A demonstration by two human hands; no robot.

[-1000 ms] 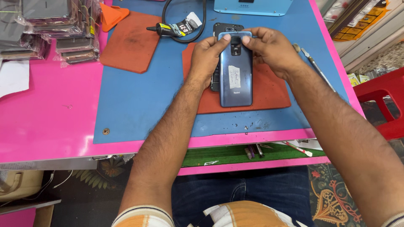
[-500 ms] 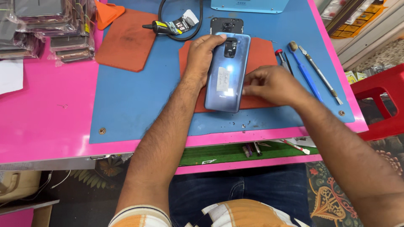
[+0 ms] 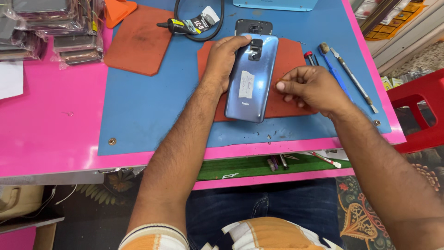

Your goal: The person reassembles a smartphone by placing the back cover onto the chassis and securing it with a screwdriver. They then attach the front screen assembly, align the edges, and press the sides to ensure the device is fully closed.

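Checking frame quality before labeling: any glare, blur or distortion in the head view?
Head view: sharp, evenly lit; soft sheen on the blue phone back under the left hand; faint glare on the pink table; right hand crisp, soft shadow beneath; mild wide-angle bowing at the edges.

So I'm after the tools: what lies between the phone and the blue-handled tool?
In the head view, the right hand lies between the phone and the blue-handled tool, resting on the red mat.
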